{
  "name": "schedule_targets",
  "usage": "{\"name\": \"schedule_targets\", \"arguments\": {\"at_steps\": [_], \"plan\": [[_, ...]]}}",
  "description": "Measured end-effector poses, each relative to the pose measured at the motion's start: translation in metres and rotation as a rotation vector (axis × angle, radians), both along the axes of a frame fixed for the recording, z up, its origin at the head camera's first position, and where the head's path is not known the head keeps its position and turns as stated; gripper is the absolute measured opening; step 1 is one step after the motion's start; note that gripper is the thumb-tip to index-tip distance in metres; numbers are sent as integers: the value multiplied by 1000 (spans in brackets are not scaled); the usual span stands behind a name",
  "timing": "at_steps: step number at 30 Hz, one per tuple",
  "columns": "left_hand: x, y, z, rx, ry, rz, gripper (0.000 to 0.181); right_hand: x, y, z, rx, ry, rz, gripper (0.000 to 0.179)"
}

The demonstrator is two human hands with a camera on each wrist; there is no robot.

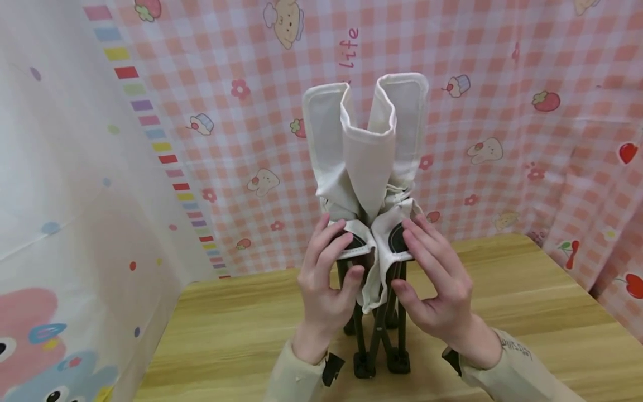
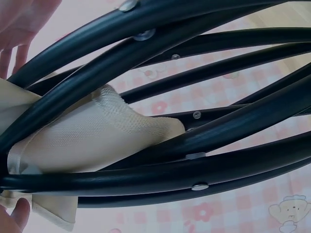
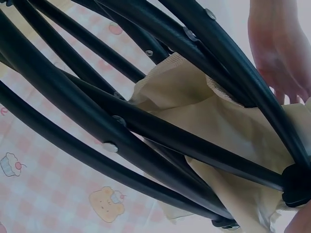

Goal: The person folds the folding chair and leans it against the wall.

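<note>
A small folding chair [image 1: 369, 167] with cream fabric and black crossed tube legs stands upright on the table, folded narrow. Its backrest [image 1: 409, 131] rises in two flaps with a fold between. My left hand [image 1: 326, 273] holds the front left seat corner, fingertips over its dark patch and thumb lower, near the fabric edge. At the front right corner, my right hand [image 1: 442, 285] grips likewise, its fingers by the other dark patch [image 1: 398, 240]. Bunched seat fabric [image 1: 374, 287] droops between the hands. From below, both wrist views show the leg tubes [image 2: 146, 165] and sagging seat fabric [image 3: 214, 126].
The wooden-patterned table [image 1: 226, 335] extends to both sides of the chair. Close behind it hangs a pink checked cloth [image 1: 241, 139] with cartoon prints. A white printed cloth [image 1: 75, 167] hangs at the left.
</note>
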State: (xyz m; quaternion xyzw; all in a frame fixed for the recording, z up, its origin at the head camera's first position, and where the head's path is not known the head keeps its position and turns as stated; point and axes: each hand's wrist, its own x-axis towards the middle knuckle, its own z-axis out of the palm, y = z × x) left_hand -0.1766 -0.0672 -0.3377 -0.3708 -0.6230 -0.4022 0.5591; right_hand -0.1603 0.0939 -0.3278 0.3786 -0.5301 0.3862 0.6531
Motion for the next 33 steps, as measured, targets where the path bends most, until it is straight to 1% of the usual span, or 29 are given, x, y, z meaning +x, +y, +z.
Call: {"name": "schedule_targets", "arguments": {"at_steps": [4,9,12,16,18,21,26,29,33], "plan": [[1,0,-6,-6,-17,0,50,2,1,1,20,7,-6,57],[-2,-3,-8,-42,32,-31,61,5,3,2,63,-28,-25,68],[-2,-5,-8,-65,54,-43,69,4,3,2,80,-50,-10,75],[-3,-8,-11,-64,39,-59,79,2,6,0,76,-66,21,80],[-4,-10,-13,-57,24,-65,81,1,9,-2,66,-76,23,82],[-5,-13,-17,-50,16,-57,82,0,16,-5,54,-111,21,83],[-5,-19,-26,-62,-1,-33,83,0,31,-15,61,-191,-2,83],[-3,-24,-36,-75,-35,-23,83,0,41,-26,82,-240,-40,83],[-1,-32,-52,-84,-81,-9,84,1,53,-45,127,-300,-90,84]]}}
